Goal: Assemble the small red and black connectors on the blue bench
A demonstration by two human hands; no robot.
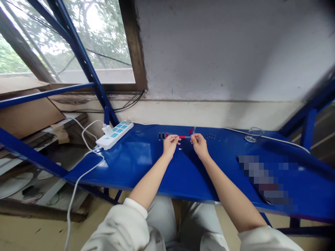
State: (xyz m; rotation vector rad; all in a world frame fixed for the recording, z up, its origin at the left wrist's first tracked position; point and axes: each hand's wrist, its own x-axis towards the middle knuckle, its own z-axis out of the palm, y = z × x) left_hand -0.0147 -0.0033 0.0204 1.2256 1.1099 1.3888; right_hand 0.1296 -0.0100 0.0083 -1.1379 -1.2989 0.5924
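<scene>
Between both hands lies a slim red pen (182,137), level, with a red left part and a clear right part. My left hand (170,143) pinches its left end, and my right hand (199,144) pinches the right end. To the left of the left hand are several small black caps (159,136) and a red cap (167,134). Behind the pen stands another red piece (191,131) beside a clear one (194,130). Several tiny dark parts (210,136) lie right of my right hand. A small shiny bit (180,149) rests below the pen.
A white power strip (115,135) with a plug and cable is at the blue table's (125,174) left end. At the right are a clear cup (251,137), a white cable (285,143) and a blurred-out dark flat object (261,179). Blue frame posts flank the table.
</scene>
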